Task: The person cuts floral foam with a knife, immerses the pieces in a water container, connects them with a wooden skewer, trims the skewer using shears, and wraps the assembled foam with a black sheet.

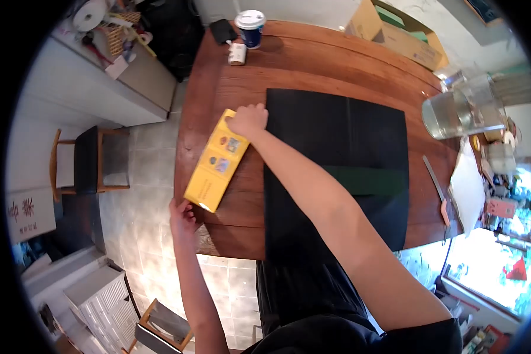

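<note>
A long yellow folded card or packet, printed with small pictures, lies at a slant on the left part of the wooden table. My right hand is at its upper end, fingers bent over the edge beside the black mat. At its lower end is my left hand, near the table's left edge, fingers apart and close to the corner; whether they touch it is unclear. To the right lies a large black mat with a dark green strip, partly covered by my right forearm.
A lidded cup, a small white container and a black item stand at the back left. At the right are a glass vessel, a knife-like tool and a white sheet. A cardboard box sits behind.
</note>
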`<state>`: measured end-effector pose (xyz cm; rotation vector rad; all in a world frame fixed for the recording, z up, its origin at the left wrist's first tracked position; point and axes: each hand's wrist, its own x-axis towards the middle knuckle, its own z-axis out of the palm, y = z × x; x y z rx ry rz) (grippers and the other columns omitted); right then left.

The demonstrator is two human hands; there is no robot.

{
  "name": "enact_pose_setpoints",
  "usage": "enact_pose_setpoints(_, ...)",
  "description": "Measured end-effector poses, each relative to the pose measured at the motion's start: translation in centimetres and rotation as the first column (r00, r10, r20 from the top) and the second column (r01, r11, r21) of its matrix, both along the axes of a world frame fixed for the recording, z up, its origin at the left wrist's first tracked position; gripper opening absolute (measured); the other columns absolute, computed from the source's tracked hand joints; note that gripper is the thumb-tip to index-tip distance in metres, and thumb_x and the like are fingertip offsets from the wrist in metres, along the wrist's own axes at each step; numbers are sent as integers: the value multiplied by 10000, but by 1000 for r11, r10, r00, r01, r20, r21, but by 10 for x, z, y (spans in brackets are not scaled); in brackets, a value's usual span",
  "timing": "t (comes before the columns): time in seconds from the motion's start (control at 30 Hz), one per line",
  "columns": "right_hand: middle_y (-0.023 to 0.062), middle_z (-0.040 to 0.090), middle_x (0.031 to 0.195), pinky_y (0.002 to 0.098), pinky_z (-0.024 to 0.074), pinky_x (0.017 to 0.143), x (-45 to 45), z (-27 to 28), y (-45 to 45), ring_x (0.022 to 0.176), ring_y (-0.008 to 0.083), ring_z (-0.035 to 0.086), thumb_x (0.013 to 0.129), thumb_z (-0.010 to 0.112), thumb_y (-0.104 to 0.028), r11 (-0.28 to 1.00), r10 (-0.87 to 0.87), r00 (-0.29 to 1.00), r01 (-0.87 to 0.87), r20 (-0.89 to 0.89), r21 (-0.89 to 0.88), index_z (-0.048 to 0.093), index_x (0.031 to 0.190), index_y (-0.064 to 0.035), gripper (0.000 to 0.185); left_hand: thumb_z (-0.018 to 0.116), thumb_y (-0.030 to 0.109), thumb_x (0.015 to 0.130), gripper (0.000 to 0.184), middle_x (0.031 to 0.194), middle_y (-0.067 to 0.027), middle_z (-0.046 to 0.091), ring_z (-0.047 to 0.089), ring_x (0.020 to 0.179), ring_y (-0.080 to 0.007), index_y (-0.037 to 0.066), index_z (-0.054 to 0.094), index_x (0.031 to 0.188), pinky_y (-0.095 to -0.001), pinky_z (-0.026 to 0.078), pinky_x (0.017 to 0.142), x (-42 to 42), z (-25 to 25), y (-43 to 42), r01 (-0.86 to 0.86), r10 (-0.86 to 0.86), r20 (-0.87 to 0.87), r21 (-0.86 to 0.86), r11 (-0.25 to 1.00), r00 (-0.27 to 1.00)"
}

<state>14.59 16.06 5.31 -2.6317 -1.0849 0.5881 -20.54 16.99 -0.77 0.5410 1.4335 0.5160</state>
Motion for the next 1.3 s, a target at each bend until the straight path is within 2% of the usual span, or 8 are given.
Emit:
enact_pose_setpoints(0.27,167,595,1144,449,417,888,-58,108,-189,1030,356,510,792,666,-140,666,-147,989,85,18,741,615,1145,5,385,312,467,1046,662,888,-16,536,451,810,-130,-82,544,1333,-251,378,799,-27,109,-72,4,-67,168,346,938,983)
enact_pose_setpoints(0.47,170,582,1181,430,401,957,-61,153,-394,1075,351,511,791,617,-68,656,-378,925,299,-41,693,595,1197,18,415,417,371,1031,463,892,-22,555,474,838,-126,-25,652,1082,-283,390,829,25,172,-179,306,-434,51,635,709,899)
enact_pose_setpoints(0.53,162,594,1138,414,399,950,-60,156,-469,1071,325,509,814,603,-63,581,-539,830,490,-144,649,596,1200,22,395,430,162,1000,302,803,-26,518,467,846,-121,32,520,742,-261,378,761,82,192,-234,573,-468,-333,516,637,819)
enact_pose_setpoints(0.6,122,591,1064,367,411,914,-44,129,-552,1027,257,512,873,587,-76,503,-672,738,515,-61,694,604,1186,17,327,479,98,945,200,863,-29,529,489,874,-124,-19,623,869,-261,397,786,131,183,-283,573,-590,-30,281,770,807)
enact_pose_setpoints(0.67,88,571,1006,314,417,866,-22,109,-622,954,194,513,929,577,-103,327,-832,540,666,-130,671,621,1160,17,264,513,74,912,254,933,-42,525,503,899,-130,-54,660,1075,-255,405,846,171,156,-338,615,-746,203,452,646,635)
enact_pose_setpoints(0.83,57,578,1012,271,419,826,62,54,-743,906,135,528,967,575,-128,194,-871,447,697,-205,690,635,1132,29,236,552,16,803,471,1020,-41,475,447,945,-137,-45,589,1268,-230,359,881,274,117,-437,729,-922,109,581,363,372)
enact_pose_setpoints(1.17,57,641,961,269,405,760,174,16,-751,839,135,549,977,462,-280,382,-788,610,591,-83,710,677,1073,46,402,638,25,680,772,995,-8,453,425,938,-129,-40,437,1422,-263,341,878,333,44,-497,661,-869,72,619,423,489)
enact_pose_setpoints(1.3,10,562,833,270,393,747,187,14,-727,770,99,466,977,485,-282,252,-825,535,636,-182,730,669,1000,-6,332,624,-12,683,789,1014,-6,467,414,921,-126,-63,411,1441,-256,342,862,345,42,-497,571,-818,115,662,485,563)
